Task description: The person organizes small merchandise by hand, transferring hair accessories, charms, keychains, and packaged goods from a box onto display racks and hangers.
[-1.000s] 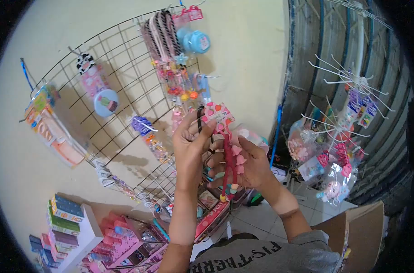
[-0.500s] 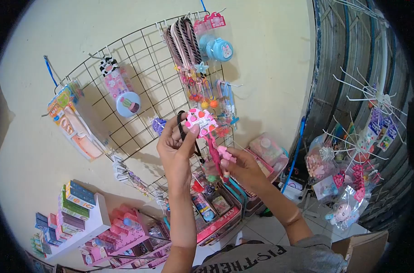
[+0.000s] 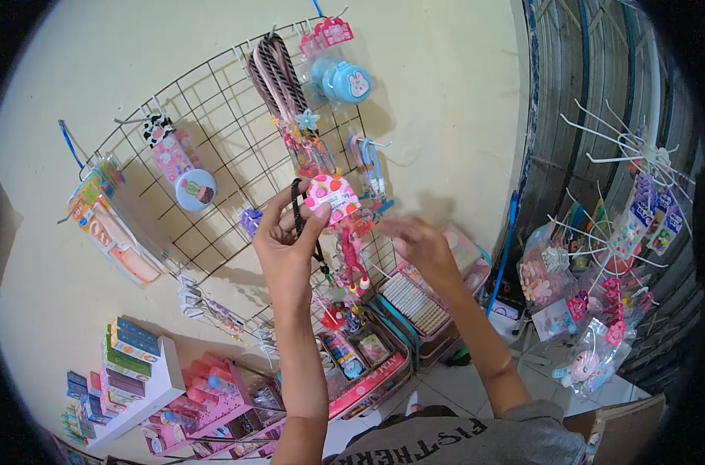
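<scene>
Left hand (image 3: 285, 246): thumb and fingers pinching the strawberry-print card (image 3: 331, 199), held up in front of the wire grid (image 3: 227, 145). Black cord (image 3: 297, 209) runs over my fingers there. Dark-pink beaded cord (image 3: 348, 249) hangs just below the card. Right hand (image 3: 421, 244) is raised near the card's right side, fingertips blurred; can't tell if they're pinching anything.

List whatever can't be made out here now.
All in the head view:
- Small lettering on the strawberry card in the left hand: too small.
- Fingertips of the right hand: blurred.
- Full shape of the cardboard box: cut off by the bottom edge.
- Print on the stacked boxes: too small.
</scene>
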`<state>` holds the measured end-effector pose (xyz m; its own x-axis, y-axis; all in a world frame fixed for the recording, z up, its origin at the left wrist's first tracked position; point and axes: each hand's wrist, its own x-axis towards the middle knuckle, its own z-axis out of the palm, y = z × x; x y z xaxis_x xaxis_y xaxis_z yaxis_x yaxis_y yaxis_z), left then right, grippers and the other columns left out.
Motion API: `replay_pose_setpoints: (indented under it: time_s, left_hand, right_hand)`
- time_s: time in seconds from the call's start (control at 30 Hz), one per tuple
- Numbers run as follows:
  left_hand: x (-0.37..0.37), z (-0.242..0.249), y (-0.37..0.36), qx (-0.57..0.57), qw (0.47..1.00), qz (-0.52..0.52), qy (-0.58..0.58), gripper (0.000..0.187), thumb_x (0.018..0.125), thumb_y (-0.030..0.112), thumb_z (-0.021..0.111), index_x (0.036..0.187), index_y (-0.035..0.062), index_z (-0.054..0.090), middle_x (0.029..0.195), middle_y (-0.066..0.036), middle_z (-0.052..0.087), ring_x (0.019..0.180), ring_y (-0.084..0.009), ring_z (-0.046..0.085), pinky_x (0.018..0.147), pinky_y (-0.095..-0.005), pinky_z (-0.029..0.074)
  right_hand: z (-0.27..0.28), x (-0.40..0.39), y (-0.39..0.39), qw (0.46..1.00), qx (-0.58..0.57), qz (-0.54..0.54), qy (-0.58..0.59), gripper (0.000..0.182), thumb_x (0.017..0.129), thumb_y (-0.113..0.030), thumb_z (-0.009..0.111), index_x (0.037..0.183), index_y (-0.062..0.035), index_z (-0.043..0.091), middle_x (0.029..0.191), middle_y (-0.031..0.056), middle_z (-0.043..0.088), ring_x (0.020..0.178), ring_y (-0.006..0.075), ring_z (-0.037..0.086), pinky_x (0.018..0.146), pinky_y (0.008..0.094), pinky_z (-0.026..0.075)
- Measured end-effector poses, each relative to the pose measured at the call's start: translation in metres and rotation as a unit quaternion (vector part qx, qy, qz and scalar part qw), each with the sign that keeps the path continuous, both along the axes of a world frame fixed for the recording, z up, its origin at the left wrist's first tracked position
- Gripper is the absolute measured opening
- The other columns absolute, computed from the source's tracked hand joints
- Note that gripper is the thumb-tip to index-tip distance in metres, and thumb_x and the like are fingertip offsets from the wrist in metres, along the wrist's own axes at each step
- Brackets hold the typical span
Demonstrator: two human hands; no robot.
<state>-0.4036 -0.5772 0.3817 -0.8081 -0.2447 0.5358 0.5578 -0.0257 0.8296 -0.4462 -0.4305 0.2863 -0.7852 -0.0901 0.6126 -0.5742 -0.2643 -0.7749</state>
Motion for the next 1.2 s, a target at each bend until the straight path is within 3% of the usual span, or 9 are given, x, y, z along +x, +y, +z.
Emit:
replay_pose_setpoints:
  time_s: [0.23,0.3,0.33,0.43,0.57,0.9,0.97,1.1,1.2]
  left_hand:
    - [-0.009,-0.008,0.011,-0.066,0.998,-0.004,-0.013,0.033,0.071,0.002,0.057,0.102,-0.0017,0.047,0.076,-0.005,0.059,0.067,-0.0026,0.051,0.053,-0.0136,0.034]
    - [-0.010,-0.009,0.017,0.010,0.999,0.016,0.026,0.031,0.075,0.014,0.054,0.103,0.0001,0.047,0.075,-0.006,0.059,0.061,-0.0022,0.051,0.038,-0.0119,0.021]
    - [-0.010,-0.011,0.011,-0.010,1.000,0.020,0.001,0.034,0.078,0.020,0.050,0.105,-0.0007,0.045,0.082,-0.011,0.058,0.075,-0.0077,0.055,0.039,-0.0108,0.024]
    - [-0.014,-0.017,0.005,0.026,1.000,0.001,-0.016,0.035,0.079,0.022,0.048,0.105,-0.0015,0.044,0.084,-0.012,0.058,0.075,-0.0095,0.055,0.038,-0.0110,0.023]
    - [-0.017,-0.024,0.005,0.020,1.000,-0.012,-0.012,0.036,0.080,0.021,0.047,0.107,-0.0018,0.043,0.085,-0.013,0.057,0.074,-0.0103,0.055,0.037,-0.0118,0.024]
    - [-0.008,-0.039,-0.004,0.094,0.995,0.016,-0.027,0.033,0.078,0.017,0.047,0.106,0.0006,0.044,0.085,-0.009,0.058,0.072,-0.0081,0.054,0.039,-0.0110,0.025]
    - [0.000,-0.050,-0.006,0.108,0.993,0.017,-0.051,0.034,0.078,0.017,0.047,0.108,0.0007,0.044,0.085,-0.008,0.057,0.072,-0.0082,0.053,0.042,-0.0114,0.027]
    - [0.007,-0.072,-0.014,0.148,0.985,0.041,-0.075,0.037,0.077,0.018,0.048,0.109,0.0009,0.043,0.083,-0.007,0.057,0.070,-0.0079,0.052,0.049,-0.0139,0.032]
    - [0.014,-0.084,-0.019,0.132,0.986,0.033,-0.093,0.036,0.077,0.019,0.048,0.109,0.0017,0.044,0.082,-0.007,0.056,0.068,-0.0087,0.051,0.047,-0.0137,0.031]
  right_hand:
    - [0.061,-0.008,0.002,0.993,0.094,0.069,0.004,0.018,0.070,-0.011,0.061,0.081,0.0024,0.056,0.075,0.0054,0.058,0.068,0.0072,0.053,0.063,0.0200,0.041]
    - [0.056,-0.018,0.007,0.993,0.078,-0.054,0.069,0.017,0.069,-0.011,0.061,0.077,0.0038,0.056,0.069,0.0034,0.057,0.064,0.0056,0.051,0.059,0.0198,0.042]
    - [0.058,-0.019,0.015,0.995,0.066,-0.028,0.062,0.017,0.070,-0.011,0.061,0.078,0.0038,0.056,0.070,0.0030,0.057,0.064,0.0060,0.051,0.059,0.0199,0.042]
    - [0.063,-0.006,0.027,0.996,-0.014,0.084,-0.017,0.016,0.070,-0.010,0.060,0.079,0.0034,0.056,0.070,0.0031,0.057,0.064,0.0062,0.051,0.059,0.0194,0.040]
    - [0.071,-0.019,0.043,0.999,0.017,-0.029,0.001,0.015,0.072,-0.009,0.056,0.079,0.0032,0.056,0.072,0.0051,0.056,0.069,0.0107,0.053,0.068,0.0231,0.040]
    - [0.072,-0.010,0.072,0.997,0.055,-0.037,0.026,0.024,0.076,-0.016,0.050,0.084,0.0055,0.054,0.074,0.0097,0.057,0.070,0.0127,0.054,0.068,0.0228,0.039]
    - [0.071,-0.020,0.074,0.986,0.065,-0.152,0.018,0.023,0.076,-0.016,0.051,0.083,0.0053,0.054,0.075,0.0110,0.057,0.070,0.0143,0.054,0.068,0.0252,0.040]
    - [0.059,-0.007,0.073,0.999,-0.033,0.016,-0.035,0.022,0.076,-0.016,0.051,0.082,0.0049,0.053,0.074,0.0107,0.057,0.071,0.0166,0.054,0.071,0.0288,0.041]
    - [0.045,-0.039,0.072,0.999,-0.042,-0.014,-0.026,0.020,0.076,-0.015,0.051,0.081,0.0041,0.053,0.074,0.0107,0.056,0.069,0.0169,0.055,0.069,0.0282,0.042]
